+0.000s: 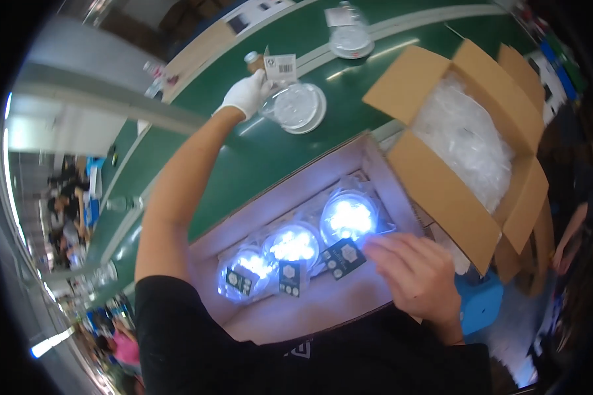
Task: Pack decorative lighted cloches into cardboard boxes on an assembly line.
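My left hand [244, 96], in a white glove, reaches far over the green belt. Its fingers are closed at the narrow end of a clear round lamp [296, 107] with a white base and a white card tag [281, 68]. Bare and slightly blurred, my right hand [412, 266] is over the near right side of an open carton [283, 191], its bent fingers pressed together beside a dark green tag [344, 259]. That tag belongs to a glowing round lamp [349, 217]. Two more lit lamps, a middle one [291, 243] and a left one [244, 273], lie in the carton with tags.
A second open carton [441, 181] at the right holds clear plastic wrapping [464, 138]. Another clear lamp [350, 39] stands farther along the green belt [204, 99]. A blue bin [479, 303] is beside my right arm. People work at the far left.
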The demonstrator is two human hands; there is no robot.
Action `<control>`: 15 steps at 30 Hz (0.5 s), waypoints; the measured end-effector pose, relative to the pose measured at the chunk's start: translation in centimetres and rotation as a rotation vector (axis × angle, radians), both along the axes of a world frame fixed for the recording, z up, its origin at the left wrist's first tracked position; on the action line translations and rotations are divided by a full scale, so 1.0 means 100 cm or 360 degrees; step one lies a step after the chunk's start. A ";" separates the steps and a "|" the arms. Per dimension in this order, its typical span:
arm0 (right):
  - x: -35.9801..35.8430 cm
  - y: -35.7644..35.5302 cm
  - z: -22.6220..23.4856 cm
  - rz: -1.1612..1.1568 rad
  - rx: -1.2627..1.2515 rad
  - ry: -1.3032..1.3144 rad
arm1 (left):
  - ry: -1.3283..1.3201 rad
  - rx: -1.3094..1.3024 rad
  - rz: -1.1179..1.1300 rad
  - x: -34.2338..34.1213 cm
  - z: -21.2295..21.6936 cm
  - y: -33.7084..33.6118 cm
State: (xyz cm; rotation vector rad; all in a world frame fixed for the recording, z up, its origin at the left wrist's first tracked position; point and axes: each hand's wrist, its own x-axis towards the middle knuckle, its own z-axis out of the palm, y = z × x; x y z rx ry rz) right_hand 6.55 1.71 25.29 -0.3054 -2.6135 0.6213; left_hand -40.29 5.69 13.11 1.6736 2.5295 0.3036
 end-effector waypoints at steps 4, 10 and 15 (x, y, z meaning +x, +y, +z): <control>-0.004 -0.012 0.002 0.0060 0.0027 -0.0039 | -0.0098 0.0248 0.0140 -0.004 0.056 -0.127; 0.013 -0.028 -0.006 0.0161 0.0040 0.0017 | -0.0081 0.0156 0.0469 0.021 0.122 -0.314; 0.016 -0.046 0.007 0.0339 0.0179 -0.0031 | 0.0114 0.0007 0.0750 0.013 0.113 -0.460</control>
